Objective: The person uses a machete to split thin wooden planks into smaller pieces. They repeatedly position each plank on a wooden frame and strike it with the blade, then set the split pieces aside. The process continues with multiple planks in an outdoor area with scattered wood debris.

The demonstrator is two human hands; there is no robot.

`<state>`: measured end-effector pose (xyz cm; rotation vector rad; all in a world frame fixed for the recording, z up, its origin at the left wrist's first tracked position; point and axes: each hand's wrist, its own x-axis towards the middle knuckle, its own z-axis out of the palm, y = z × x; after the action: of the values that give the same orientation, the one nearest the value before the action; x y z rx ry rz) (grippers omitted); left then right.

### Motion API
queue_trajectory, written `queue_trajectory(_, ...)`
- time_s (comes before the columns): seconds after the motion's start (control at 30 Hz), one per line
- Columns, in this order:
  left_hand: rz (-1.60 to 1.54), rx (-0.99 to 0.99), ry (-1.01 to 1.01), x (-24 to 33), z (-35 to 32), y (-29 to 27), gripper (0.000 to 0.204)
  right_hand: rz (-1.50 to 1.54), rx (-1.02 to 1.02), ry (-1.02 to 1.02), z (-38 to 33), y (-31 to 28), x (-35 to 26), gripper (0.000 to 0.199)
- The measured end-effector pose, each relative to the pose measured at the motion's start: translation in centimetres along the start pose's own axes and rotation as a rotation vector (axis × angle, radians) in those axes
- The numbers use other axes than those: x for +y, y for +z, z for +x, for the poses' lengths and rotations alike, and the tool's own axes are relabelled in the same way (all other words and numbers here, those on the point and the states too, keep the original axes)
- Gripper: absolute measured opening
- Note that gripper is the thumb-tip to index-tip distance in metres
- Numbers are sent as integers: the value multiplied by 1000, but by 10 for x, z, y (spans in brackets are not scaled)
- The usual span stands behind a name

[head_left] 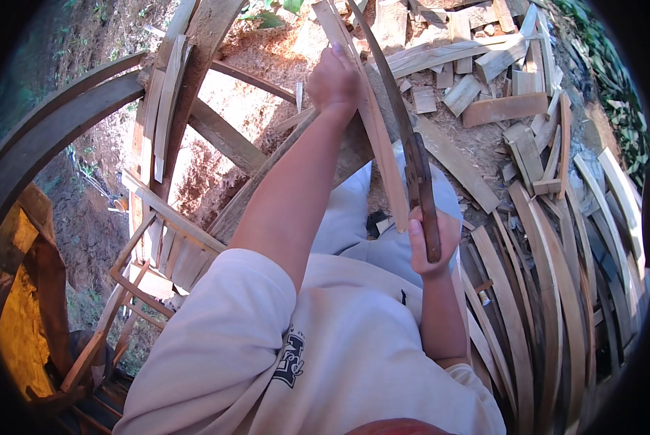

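My left hand (334, 81) is closed at the edge of a long, thin wooden strip (374, 130), towards its far end. The strip slants from the top of the view down to my lap. My right hand (436, 245) grips the brown handle of a machete (396, 98), its long dark blade pointing away from me. That blade lies just right of the strip, and I cannot tell whether they touch. Behind the strip, a wide board (355, 148) is partly hidden by my left forearm.
Many long wooden slats (510, 304) lie stacked at my right. Short wood offcuts (461, 94) are heaped at the far right. At left stand a timber post (194, 80), a curved beam (64, 119) and a thin wooden frame (169, 214), beside a slope of bare earth.
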<state>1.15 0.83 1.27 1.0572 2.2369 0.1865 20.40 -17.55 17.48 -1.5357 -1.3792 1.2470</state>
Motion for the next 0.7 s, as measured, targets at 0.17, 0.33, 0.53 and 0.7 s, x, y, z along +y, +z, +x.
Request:
queue_trajectory(0.17, -4, 10, 20, 2, -4, -4, 57, 36, -6, 53, -7, 13, 12, 8)
queue_trajectory(0.33, -17, 24, 43, 2, -5, -4, 58, -22, -49, -7, -12, 14, 19, 8)
queue_trajectory(0.53, -26, -9, 21, 5, -6, -9, 57, -50, -20, 30, -23, 13, 25, 6)
queue_trajectory(0.7, -13, 82, 72, 0, -5, -4, 52, -3, -10, -46, -25, 13, 16, 7)
